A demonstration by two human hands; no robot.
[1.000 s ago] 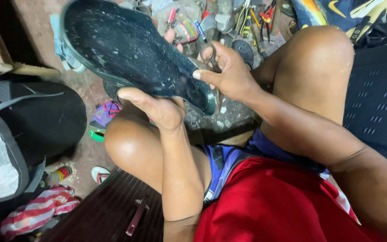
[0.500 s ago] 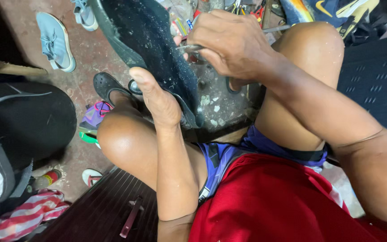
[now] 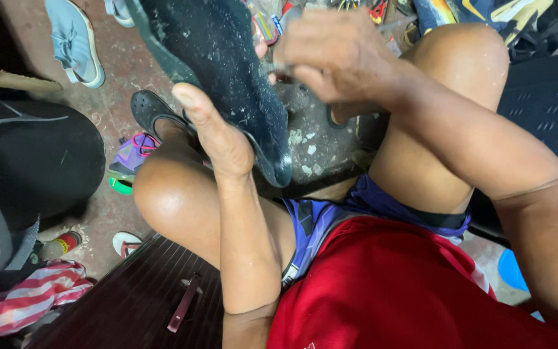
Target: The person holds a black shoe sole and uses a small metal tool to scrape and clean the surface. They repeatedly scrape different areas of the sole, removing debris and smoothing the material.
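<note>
Dark shoe sole point(image 3: 217, 71) held above the knees, over the floor.
Left hand point(image 3: 217, 139) grips its near end; right hand point(image 3: 337, 55), blurred, closes on a thin tool at its right edge, long axis running away up-left.

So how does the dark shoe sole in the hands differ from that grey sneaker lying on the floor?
The dark shoe sole is held up, tilted, above the knees by the left hand, with the right hand at its edge; the grey sneaker lies untouched on the floor. The sole is near black and speckled with pale dust; the sneaker is light grey with laces showing. Both are footwear.
</note>
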